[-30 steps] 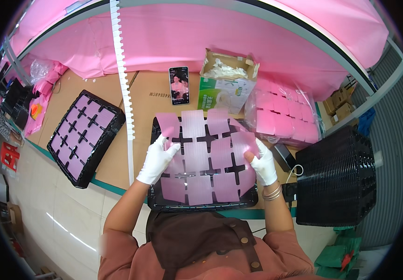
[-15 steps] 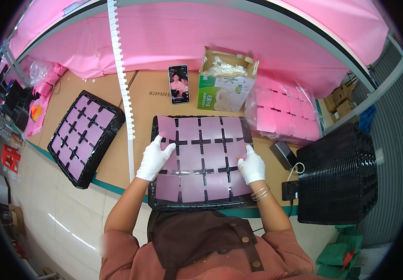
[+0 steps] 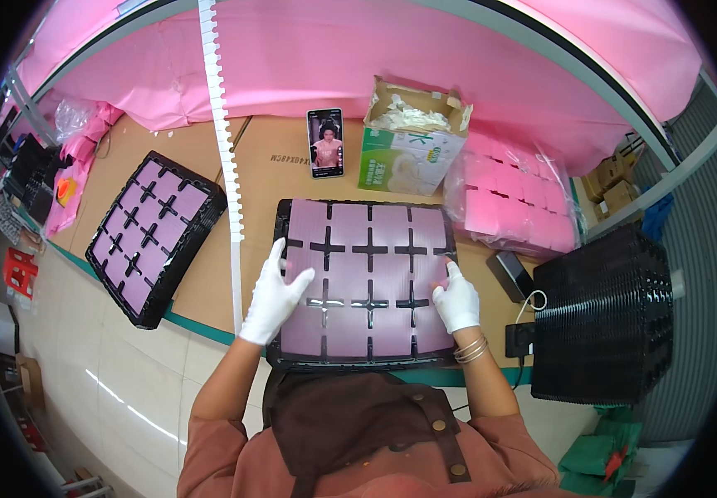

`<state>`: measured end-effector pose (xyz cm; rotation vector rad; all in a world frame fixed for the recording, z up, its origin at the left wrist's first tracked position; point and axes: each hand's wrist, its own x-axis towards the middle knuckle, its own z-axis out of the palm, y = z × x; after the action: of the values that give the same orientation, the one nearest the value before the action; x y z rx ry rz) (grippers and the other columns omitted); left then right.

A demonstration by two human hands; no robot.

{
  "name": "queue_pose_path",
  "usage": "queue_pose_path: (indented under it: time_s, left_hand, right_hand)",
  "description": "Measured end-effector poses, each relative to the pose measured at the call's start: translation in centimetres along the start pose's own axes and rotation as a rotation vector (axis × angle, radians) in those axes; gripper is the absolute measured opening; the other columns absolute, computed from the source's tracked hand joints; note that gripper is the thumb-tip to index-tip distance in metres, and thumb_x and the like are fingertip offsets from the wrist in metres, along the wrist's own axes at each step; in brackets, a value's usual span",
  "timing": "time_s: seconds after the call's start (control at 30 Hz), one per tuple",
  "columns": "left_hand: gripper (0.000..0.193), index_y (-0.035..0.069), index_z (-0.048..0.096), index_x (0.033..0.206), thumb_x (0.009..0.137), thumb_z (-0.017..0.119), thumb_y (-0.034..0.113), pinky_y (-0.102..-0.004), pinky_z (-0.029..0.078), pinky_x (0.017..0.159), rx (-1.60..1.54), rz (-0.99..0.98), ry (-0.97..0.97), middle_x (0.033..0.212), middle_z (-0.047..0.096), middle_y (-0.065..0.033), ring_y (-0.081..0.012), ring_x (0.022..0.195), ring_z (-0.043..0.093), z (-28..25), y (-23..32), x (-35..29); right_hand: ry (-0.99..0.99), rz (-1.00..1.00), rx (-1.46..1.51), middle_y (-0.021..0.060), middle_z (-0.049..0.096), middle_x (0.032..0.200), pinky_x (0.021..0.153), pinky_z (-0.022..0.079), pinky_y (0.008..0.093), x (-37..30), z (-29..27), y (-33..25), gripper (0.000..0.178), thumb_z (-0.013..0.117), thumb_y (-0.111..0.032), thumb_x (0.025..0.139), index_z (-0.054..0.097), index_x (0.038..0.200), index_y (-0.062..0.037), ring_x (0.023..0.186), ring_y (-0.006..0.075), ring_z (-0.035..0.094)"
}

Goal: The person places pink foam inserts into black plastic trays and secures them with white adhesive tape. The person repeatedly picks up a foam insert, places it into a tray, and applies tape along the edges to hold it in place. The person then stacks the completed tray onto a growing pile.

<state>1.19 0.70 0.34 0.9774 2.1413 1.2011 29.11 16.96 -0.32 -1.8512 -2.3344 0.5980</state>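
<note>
A black plastic tray (image 3: 282,353) lies on the table right in front of me. A pinkish-purple ribbed sheet (image 3: 350,274) rests flat in it, and black cross-shaped dividers stick up through its slots. My left hand (image 3: 273,292), in a white glove with bare fingertips, is at the tray's left side, its thumb spread away from the forefinger. At the right side, my gloved right hand (image 3: 458,299) rests by the sheet's edge with thumb and forefinger apart. Neither hand grips anything visible; some of the right hand's fingers are hidden.
Another stack of filled black trays (image 3: 155,236) sits to the left, past a white notched strip (image 3: 224,141). Behind stand a phone (image 3: 325,143), a carton (image 3: 408,162) and bagged pink sheets (image 3: 512,195). A tall stack of black trays (image 3: 603,319), a dark box (image 3: 509,275) and a plug (image 3: 519,339) are right.
The sheet has settled flat into the tray; its raised upper-left corner is down and the dividers show more evenly. Both hands have eased off its edges. The whole view has shifted slightly.
</note>
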Motion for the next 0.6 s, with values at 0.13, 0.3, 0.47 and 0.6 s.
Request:
queue_pose_path:
  time_s: [0.13, 0.3, 0.47, 0.6]
  left_hand:
    - [0.084, 0.003, 0.029, 0.149, 0.08, 0.077, 0.015, -0.0314, 0.052, 0.079, -0.07, -0.031, -0.028, 0.118, 0.05, -0.0142, -0.0164, 0.086, 0.057, -1.2, 0.5, -3.7]
    - [0.084, 0.0, 0.03, 0.148, 0.079, 0.076, 0.009, -0.0289, 0.052, 0.078, -0.112, -0.013, 0.012, 0.119, 0.05, -0.0136, -0.0134, 0.075, 0.058, -1.0, -0.8, -6.3]
    - [0.08, 0.001, 0.034, 0.147, 0.078, 0.075, 0.006, -0.0277, 0.052, 0.069, 0.026, -0.007, -0.025, 0.113, 0.056, -0.0125, -0.0117, 0.069, 0.058, -1.5, -1.3, -7.9]
    - [0.073, 0.004, 0.04, 0.144, 0.079, 0.074, 0.005, -0.026, 0.051, 0.066, 0.174, 0.019, -0.073, 0.095, 0.062, -0.0075, -0.0094, 0.063, 0.055, -1.4, -1.6, -7.9]
  right_hand:
    - [-0.027, -0.01, 0.092, 0.0116, 0.07, 0.083, 0.076, 0.053, 0.0443, -0.3, -0.6, -0.5, 0.067, 0.065, -0.026, 0.081, 0.043, 0.144, -0.0134, 0.079, 0.0325, 0.068]
    - [-0.043, -0.042, 0.367, 0.0071, 0.066, 0.07, 0.07, 0.052, 0.0352, -2.0, -0.3, 2.0, 0.077, 0.072, -0.027, 0.08, 0.039, 0.146, -0.0034, 0.068, 0.0219, 0.066]
    - [-0.125, 0.013, 0.487, 0.0049, 0.061, 0.066, 0.064, 0.05, 0.0307, -4.4, -0.4, 4.3, 0.079, 0.074, -0.02, 0.078, 0.037, 0.146, 0.0004, 0.06, 0.0156, 0.059]
    - [-0.112, -0.005, 0.372, 0.0033, 0.058, 0.064, 0.061, 0.049, 0.0298, -5.7, -0.1, 4.4, 0.077, 0.073, -0.015, 0.078, 0.038, 0.146, -0.0018, 0.058, 0.0135, 0.056]
